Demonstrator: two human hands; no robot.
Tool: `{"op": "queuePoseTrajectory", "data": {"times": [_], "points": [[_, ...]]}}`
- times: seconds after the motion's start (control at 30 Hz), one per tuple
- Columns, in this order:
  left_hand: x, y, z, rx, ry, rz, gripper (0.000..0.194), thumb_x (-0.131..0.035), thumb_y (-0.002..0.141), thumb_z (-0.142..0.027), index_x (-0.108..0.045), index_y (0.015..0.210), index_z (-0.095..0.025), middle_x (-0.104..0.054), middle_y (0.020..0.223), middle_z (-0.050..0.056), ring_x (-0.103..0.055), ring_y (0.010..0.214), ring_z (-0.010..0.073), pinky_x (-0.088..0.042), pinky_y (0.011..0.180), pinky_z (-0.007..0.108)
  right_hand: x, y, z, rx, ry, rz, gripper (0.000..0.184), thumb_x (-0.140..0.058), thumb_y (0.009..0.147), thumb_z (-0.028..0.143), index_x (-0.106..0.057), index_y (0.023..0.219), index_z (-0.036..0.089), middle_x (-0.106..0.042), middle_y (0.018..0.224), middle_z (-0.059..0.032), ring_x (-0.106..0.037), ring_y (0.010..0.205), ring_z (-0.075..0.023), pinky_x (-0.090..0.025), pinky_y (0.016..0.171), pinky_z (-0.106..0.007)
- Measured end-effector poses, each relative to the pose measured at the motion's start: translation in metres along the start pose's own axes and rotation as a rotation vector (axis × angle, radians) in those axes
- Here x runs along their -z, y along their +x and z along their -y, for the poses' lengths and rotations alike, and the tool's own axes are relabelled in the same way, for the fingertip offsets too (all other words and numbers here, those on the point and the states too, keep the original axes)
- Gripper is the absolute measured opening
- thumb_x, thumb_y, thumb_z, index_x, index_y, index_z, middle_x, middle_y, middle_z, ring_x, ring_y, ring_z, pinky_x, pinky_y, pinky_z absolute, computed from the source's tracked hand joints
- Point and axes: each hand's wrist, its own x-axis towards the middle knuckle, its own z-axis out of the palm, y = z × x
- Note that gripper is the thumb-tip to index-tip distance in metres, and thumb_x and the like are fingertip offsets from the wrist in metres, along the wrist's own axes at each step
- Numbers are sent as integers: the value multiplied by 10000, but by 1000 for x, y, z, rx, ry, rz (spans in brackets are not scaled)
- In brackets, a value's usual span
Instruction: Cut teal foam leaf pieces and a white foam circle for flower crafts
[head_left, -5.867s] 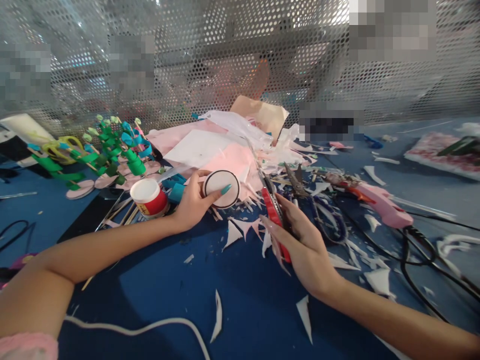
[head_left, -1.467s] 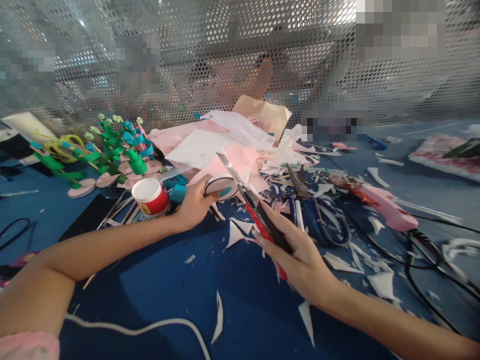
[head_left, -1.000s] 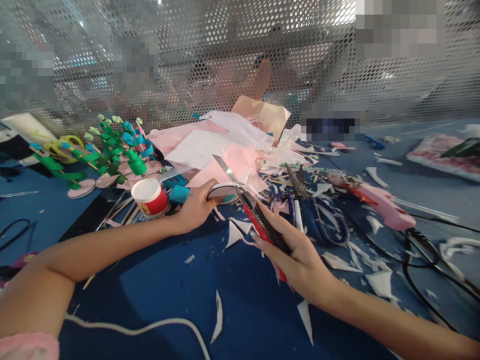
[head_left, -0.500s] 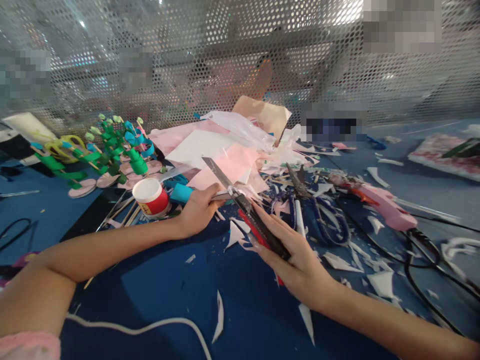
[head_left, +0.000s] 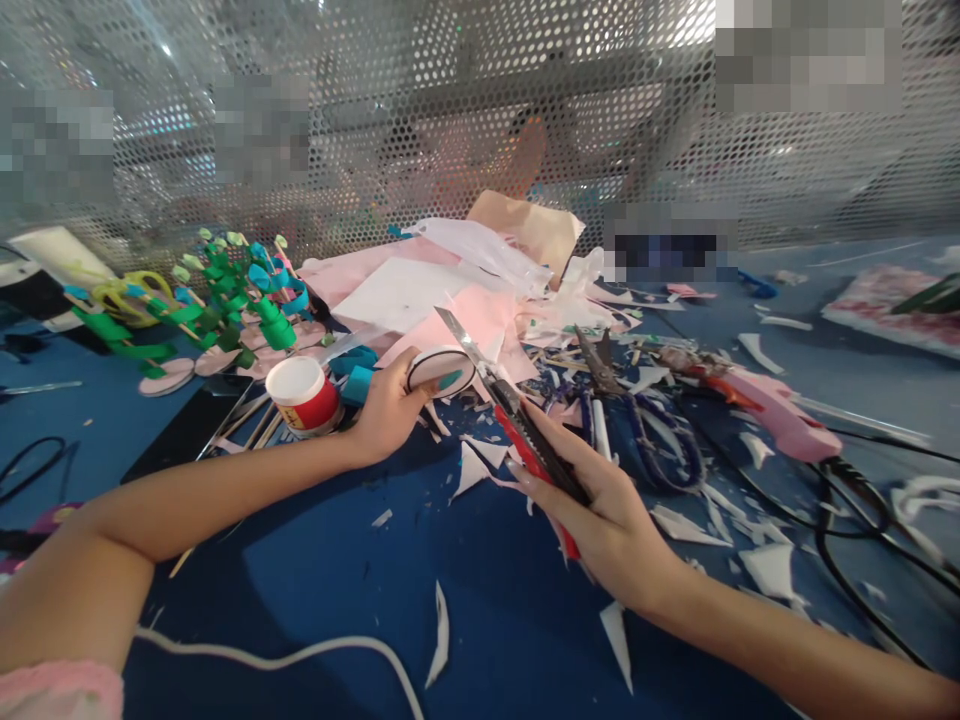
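My left hand (head_left: 384, 415) is closed on the edge of a round pale disc (head_left: 431, 366) with a dark rim and a small teal patch on its face. Wrapped around a red and black utility knife (head_left: 536, 440) is my right hand (head_left: 611, 510). Its steel blade is out and points up and to the left, beside the disc's right edge; I cannot tell whether they touch. A red and white paper cup (head_left: 304, 398) stands left of my left hand, near a roll of teal paper (head_left: 360, 384).
Pink and white sheets (head_left: 405, 295) pile up at the back. Green spiral paper plants (head_left: 217, 290) stand on round pink bases at left. Scissors (head_left: 664, 435), a pink glue gun (head_left: 780, 405) with its black cord, and white scraps (head_left: 769, 568) lie at right. A white cable (head_left: 300, 655) runs in front.
The disc has turned from edge-on so its face shows. My left hand has rotated with it. The knife has shifted slightly right, still in my right hand.
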Motion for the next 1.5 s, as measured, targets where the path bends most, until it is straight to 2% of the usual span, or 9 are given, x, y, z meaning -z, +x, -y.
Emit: {"op": "queuePoseTrajectory", "data": {"times": [0.13,0.27,0.7,0.87,1.07,1.13,1.27,1.4,1.5], "points": [[-1,0,1,-14,-13,27,167,-561,766,-165,-567,931,-144,-622,827,25,-570,766,151,-448,685,256,-1,0,-2,-120,110,6,578,-564,821,306,-414,1375,245,-619,1057,-107,-554,559,-99,-473,443,-230],[-2,1,3,-20,-41,39,171,-577,753,-151,-564,923,-143,-617,832,23,-571,778,151,-445,679,246,0,-1,-1,-239,238,76,628,-556,836,328,-329,1417,259,-578,732,-11,-412,381,-40,-376,331,-185],[1,-1,-9,-44,143,115,58,-562,797,-207,-541,819,-158,-520,619,-36,-466,575,106,-339,539,211,1,3,7,-307,369,113,715,-580,815,324,-265,1443,193,-434,512,67,-369,339,-41,-311,304,-162],[2,-3,-10,-65,217,154,83,-553,797,-207,-497,746,-175,-426,531,-62,-404,496,88,-280,481,202,0,3,7,-318,373,99,722,-586,809,328,-264,1443,201,-451,561,56,-379,351,-40,-312,301,-168],[2,-4,-10,-71,191,122,76,-549,793,-211,-505,743,-175,-463,542,-52,-437,504,97,-304,479,201,0,4,8,-288,354,117,714,-582,812,311,-269,1442,192,-450,555,58,-374,365,-42,-324,313,-174],[3,-3,-9,-55,167,62,43,-555,783,-198,-528,791,-166,-547,624,-25,-512,589,124,-365,542,216,-1,5,7,-268,348,123,704,-573,819,308,-268,1442,187,-440,545,62,-373,368,-42,-324,315,-170],[3,-2,-6,-23,158,-17,159,-570,764,-176,-545,920,-153,-639,839,35,-582,779,177,-425,685,265,-1,4,5,-257,301,124,674,-550,835,304,-274,1440,191,-446,555,55,-369,373,-45,-315,309,-166],[2,-5,-9,-24,245,69,39,-565,770,-168,-528,777,-159,-540,611,-24,-497,573,122,-360,554,228,0,2,3,-190,212,125,616,-546,839,302,-338,1415,238,-580,795,-26,-422,449,-47,-397,375,-182],[2,-6,-11,-31,277,123,90,-570,765,-151,-501,707,-161,-474,543,-44,-440,508,98,-317,510,217,-1,2,3,-148,164,109,602,-555,832,307,-366,1401,256,-598,968,-72,-458,487,-52,-431,402,-191]]}}
